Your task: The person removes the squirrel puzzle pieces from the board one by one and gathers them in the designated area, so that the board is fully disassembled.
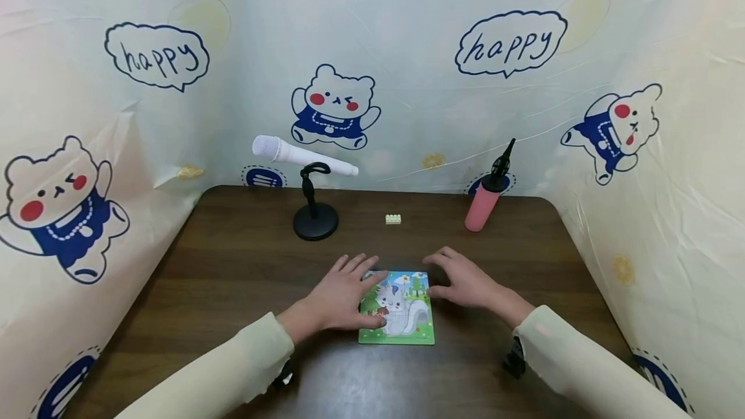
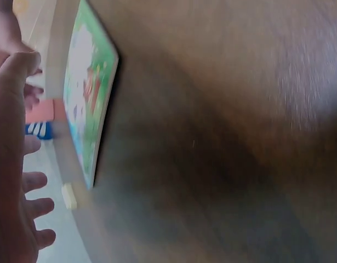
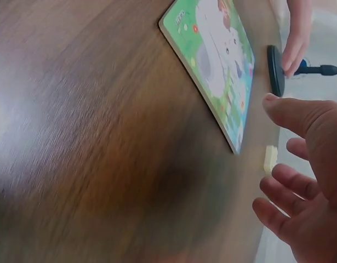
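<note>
A thin square picture board with a cartoon squirrel on a green and blue scene lies flat on the wooden table. Over its left side hovers my left hand, fingers spread; in the left wrist view the board shows apart from that hand. Just off the board's right edge is my right hand, its fingers loosely bent with nothing between them. The right wrist view shows a gap between the right thumb and the board. Neither hand holds anything.
Behind the board sits a small cream toy brick. A white microphone rests on a black stand at the back left. A pink hand pump with a black nozzle stands at the back right. Printed cloth surrounds the table.
</note>
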`<state>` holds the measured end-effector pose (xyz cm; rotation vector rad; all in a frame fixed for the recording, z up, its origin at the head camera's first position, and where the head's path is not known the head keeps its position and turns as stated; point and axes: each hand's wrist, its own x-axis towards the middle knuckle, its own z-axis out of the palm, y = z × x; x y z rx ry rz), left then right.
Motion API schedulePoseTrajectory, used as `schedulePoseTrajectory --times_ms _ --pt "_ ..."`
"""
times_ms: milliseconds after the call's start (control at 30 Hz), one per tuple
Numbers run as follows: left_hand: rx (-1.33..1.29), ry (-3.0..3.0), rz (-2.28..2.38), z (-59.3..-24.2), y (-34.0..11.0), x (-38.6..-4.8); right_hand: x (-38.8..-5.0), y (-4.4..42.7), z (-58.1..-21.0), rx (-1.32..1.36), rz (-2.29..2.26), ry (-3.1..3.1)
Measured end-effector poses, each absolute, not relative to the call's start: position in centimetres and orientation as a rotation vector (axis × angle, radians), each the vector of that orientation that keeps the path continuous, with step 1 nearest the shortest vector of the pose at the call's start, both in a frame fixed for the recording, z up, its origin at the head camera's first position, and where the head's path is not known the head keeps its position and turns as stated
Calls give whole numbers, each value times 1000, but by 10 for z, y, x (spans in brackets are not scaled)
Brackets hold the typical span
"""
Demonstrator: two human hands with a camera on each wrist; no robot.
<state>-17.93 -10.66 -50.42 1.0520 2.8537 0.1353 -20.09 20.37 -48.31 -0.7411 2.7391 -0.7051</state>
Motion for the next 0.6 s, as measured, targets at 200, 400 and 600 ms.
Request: schedulePoseTrajectory --times_ms 200,400,600 --pt "1106 2790 108 -514 -93 -171 -203 188 -490 -785 -714 2680" --pt "1173 2746 121 -524 -84 -166 -207 176 -494 -824 -691 2647" --pt "1223 2718 96 -529 -79 -162 -210 168 -497 -810 -651 2642"
